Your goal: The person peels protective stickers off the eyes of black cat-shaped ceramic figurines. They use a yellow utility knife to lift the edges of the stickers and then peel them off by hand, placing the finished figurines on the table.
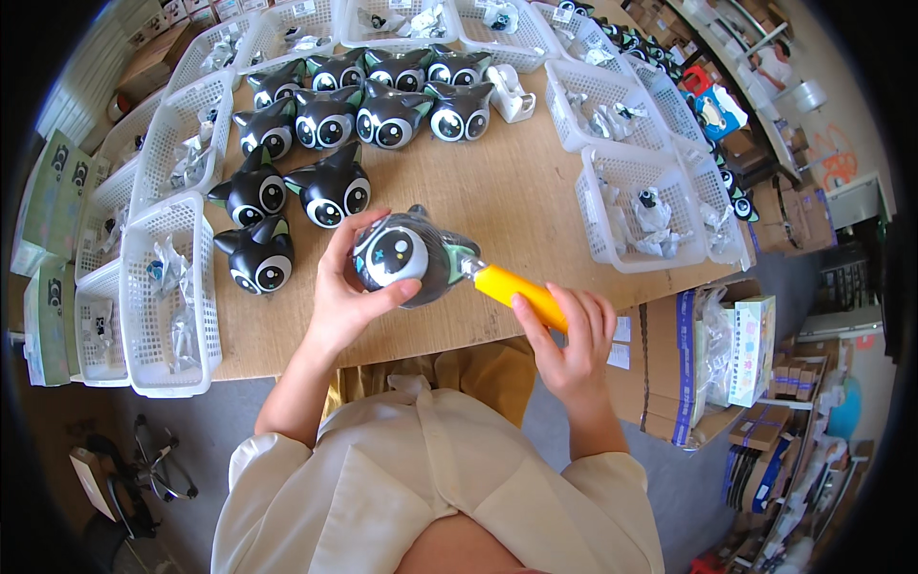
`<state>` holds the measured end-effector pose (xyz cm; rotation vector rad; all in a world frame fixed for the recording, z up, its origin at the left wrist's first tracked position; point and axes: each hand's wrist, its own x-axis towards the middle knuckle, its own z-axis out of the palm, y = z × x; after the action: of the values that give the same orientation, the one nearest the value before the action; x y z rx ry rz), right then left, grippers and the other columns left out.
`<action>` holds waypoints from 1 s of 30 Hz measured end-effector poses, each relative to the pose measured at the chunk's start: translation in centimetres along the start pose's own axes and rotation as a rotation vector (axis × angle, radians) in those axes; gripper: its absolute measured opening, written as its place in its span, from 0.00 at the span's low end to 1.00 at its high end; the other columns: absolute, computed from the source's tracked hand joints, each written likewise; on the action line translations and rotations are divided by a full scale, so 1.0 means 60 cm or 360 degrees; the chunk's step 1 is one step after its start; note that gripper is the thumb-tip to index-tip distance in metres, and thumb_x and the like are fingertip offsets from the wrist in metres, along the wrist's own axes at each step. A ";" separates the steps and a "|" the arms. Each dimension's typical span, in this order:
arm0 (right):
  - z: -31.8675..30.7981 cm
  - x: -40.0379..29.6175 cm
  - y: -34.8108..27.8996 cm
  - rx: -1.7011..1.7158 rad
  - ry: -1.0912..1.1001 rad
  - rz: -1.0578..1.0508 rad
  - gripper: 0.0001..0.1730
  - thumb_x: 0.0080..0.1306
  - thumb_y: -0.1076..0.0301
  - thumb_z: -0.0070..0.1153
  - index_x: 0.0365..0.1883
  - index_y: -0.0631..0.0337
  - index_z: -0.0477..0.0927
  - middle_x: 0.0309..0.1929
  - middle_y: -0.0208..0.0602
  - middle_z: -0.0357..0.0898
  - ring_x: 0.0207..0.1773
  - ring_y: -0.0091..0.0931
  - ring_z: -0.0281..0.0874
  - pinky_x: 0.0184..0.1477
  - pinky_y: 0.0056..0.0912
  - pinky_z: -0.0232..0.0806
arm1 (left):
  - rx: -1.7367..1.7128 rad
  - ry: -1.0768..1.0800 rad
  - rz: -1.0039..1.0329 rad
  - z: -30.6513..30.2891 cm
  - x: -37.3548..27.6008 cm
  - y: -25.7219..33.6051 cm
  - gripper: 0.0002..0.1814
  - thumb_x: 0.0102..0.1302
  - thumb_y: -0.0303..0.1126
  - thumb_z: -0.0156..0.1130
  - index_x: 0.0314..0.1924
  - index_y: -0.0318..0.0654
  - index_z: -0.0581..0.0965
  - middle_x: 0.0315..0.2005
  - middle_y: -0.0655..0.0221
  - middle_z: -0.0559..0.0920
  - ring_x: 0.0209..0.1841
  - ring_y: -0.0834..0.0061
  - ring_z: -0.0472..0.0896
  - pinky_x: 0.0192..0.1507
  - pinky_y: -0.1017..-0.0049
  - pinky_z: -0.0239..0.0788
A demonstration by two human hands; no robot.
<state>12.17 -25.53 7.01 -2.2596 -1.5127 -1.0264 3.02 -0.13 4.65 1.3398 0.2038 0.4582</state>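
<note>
My left hand (351,280) grips a glossy black cat-head figure (441,276) with large white-ringed eyes and green inner ears. Its thumb lies below the eye, and the fingers wrap the far side. My right hand (570,333) holds a yellow-handled tool (520,293), its metal end at the figure's green ear on the right. Whether that end touches the ear or passes behind it, I cannot tell. Several matching cat heads (328,188) stand in rows on the wooden table (445,186), left of and beyond my hands.
White perforated baskets (208,301) with small wrapped parts line the table's left, back and right sides (631,262). A white tape dispenser (510,93) stands beside the cat heads. Below the right table edge is an open cardboard box (663,366). A person (774,66) is at the far right.
</note>
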 end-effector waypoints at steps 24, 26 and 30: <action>0.154 -0.010 0.006 0.0184 -0.0340 0.0841 0.30 0.63 0.73 0.60 0.66 0.58 0.71 0.58 0.47 0.73 0.64 0.41 0.69 0.67 0.45 0.58 | -0.0101 -0.0003 -0.0170 -0.015 -0.016 0.000 0.45 0.50 0.43 0.74 0.66 0.30 0.67 0.56 0.61 0.77 0.59 0.70 0.76 0.63 0.71 0.64; 0.134 0.014 -0.011 0.1319 -0.0059 0.0942 0.32 0.65 0.72 0.60 0.68 0.62 0.67 0.66 0.49 0.67 0.69 0.39 0.64 0.71 0.43 0.53 | -0.0122 -0.0032 -0.0061 -0.011 -0.016 -0.003 0.42 0.52 0.34 0.74 0.66 0.32 0.66 0.55 0.61 0.77 0.58 0.71 0.76 0.63 0.71 0.65; 0.096 0.061 -0.073 0.2785 -0.0009 0.1220 0.30 0.71 0.79 0.50 0.70 0.70 0.60 0.71 0.47 0.63 0.71 0.30 0.63 0.72 0.36 0.54 | -0.0071 -0.0016 0.0059 0.007 -0.021 -0.002 0.42 0.51 0.27 0.75 0.66 0.32 0.65 0.57 0.61 0.74 0.59 0.70 0.75 0.63 0.70 0.67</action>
<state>11.56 -17.85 4.44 -1.1505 -0.6709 0.4888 2.08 -1.05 4.48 1.3040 0.1597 0.4844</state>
